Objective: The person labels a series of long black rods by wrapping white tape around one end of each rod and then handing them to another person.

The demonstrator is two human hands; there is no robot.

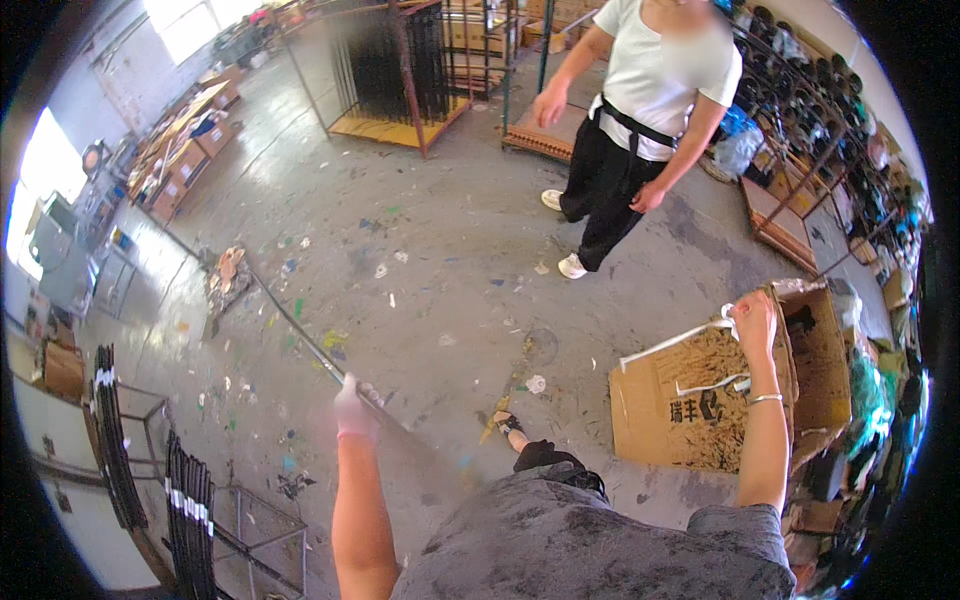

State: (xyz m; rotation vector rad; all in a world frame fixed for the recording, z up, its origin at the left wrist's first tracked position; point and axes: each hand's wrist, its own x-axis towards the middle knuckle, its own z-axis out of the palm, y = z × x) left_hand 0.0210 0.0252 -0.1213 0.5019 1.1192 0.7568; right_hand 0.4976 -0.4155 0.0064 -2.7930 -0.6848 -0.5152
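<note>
Left hand [357, 408]: fingers wrapped round the pole [302, 335], a long handle slanting across the floor [450, 340] from near the body to up-left. Far end runs to the litter pile [230, 272], a grey clump with an orange-brown scrap on it. Can't make out the tool head there, so can't say if it's a broom, or whether it's pressing on the pile or just beside it. Near end of the pole is blurred.

Right hand [755, 322]: clenched at the carton's top edge, looks closed on the white strap [712, 326]. Can't tell if it's pinching cardboard too. Carton [650, 420] is on the floor to the person's right, printed and dark-smudged side facing up; strap lies along its upper edge, with another white strand across that side. Contents not readable.

Step, my read: floor clean-up, with the pole for gathering litter and the carton kept at hand to take it. Pile and carton are well apart, plenty of bits loose between, so gathering looks unfinished.

Next move, if that's right: hang on to both, bring carton and pile together. Needs a steady pull on the strap and the pole kept low so the clump doesn't scatter. Co-worker [660, 110] stands ahead, just beyond the carton; mind their feet.
</note>
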